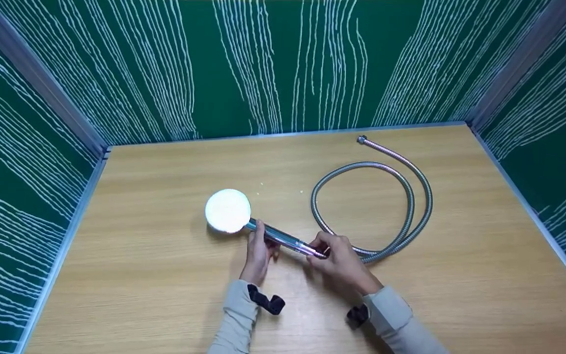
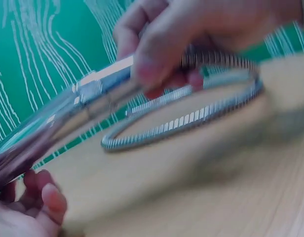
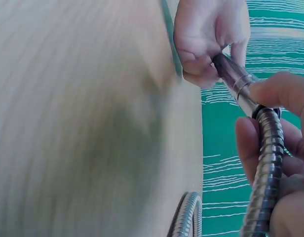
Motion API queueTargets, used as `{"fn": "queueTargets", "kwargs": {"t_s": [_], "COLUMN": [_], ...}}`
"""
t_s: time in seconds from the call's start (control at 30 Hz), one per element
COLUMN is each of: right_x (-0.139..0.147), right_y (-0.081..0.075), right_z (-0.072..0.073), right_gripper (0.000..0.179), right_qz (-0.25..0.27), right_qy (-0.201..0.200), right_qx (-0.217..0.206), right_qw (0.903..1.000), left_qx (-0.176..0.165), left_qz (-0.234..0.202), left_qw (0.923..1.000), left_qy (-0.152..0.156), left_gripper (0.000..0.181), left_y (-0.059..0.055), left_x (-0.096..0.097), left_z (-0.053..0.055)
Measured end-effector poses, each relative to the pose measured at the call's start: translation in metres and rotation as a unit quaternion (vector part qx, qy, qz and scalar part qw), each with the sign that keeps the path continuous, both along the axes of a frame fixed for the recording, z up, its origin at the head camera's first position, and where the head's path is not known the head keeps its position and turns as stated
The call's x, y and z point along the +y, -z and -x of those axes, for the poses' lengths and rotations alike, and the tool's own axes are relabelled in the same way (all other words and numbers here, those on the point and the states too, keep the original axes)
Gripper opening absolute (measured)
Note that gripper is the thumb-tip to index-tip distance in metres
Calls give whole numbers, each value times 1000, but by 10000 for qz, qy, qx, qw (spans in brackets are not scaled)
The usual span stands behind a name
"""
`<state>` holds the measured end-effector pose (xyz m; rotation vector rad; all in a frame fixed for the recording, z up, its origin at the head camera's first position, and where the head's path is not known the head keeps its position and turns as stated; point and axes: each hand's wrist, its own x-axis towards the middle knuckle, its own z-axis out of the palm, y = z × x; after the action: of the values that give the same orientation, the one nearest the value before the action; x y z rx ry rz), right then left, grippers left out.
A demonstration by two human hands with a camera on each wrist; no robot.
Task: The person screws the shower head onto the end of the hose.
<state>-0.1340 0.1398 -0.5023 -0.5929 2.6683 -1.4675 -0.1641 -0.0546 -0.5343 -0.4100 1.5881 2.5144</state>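
Observation:
A handheld shower head (image 1: 228, 211) with a bright white round face points up and to the left in the head view. My left hand (image 1: 258, 253) grips its chrome handle (image 1: 283, 239) below the head. At the handle's lower end, my right hand (image 1: 339, 260) pinches the joint where the ribbed metal shower hose (image 3: 268, 148) meets the handle. The right wrist view shows thumb and fingers around that joint, with the hose running down past the palm. Whether the joint is fully tightened cannot be seen.
The rest of the hose (image 1: 413, 196) lies in a loop on the wooden table (image 1: 155, 275), right of the hands. Its free end has a metal nut (image 1: 361, 139) near the back edge. Green walls (image 1: 229, 73) with white streaks enclose the table's back and sides.

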Motion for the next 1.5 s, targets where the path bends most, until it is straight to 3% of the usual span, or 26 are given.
{"fn": "queueTargets", "kwargs": {"t_s": [0.1,0.23,0.57,0.93,1.0,1.23,1.5], "right_x": [-1,-3,-6,-3,-3,-3,-3], "right_y": [3,5,11,11,12,15,15], "right_z": [0,3,3,9,10,12,14], "right_gripper": [15,15,15,15,15,14,14], "right_qz": [-57,-75,-63,-73,-67,-1,-84], "right_qy": [73,137,172,336,298,149,104], "right_qx": [125,230,-34,-450,-451,153,-142], "right_qw": [9999,9996,9998,9984,9985,9998,9998], "left_qx": [-147,-310,-1120,-1116,-1127,-1137,-1297], "left_qz": [592,1066,1402,954,965,1073,1150], "left_qw": [9975,9918,9787,9849,9853,9858,9839], "left_qy": [347,637,1000,915,847,620,430], "left_gripper": [46,54,59,48,49,48,49], "left_y": [-1,-4,-4,-2,-2,-7,-9], "left_x": [-6,-11,-18,-15,-14,-12,-10], "left_z": [1,3,8,11,11,11,13]}}
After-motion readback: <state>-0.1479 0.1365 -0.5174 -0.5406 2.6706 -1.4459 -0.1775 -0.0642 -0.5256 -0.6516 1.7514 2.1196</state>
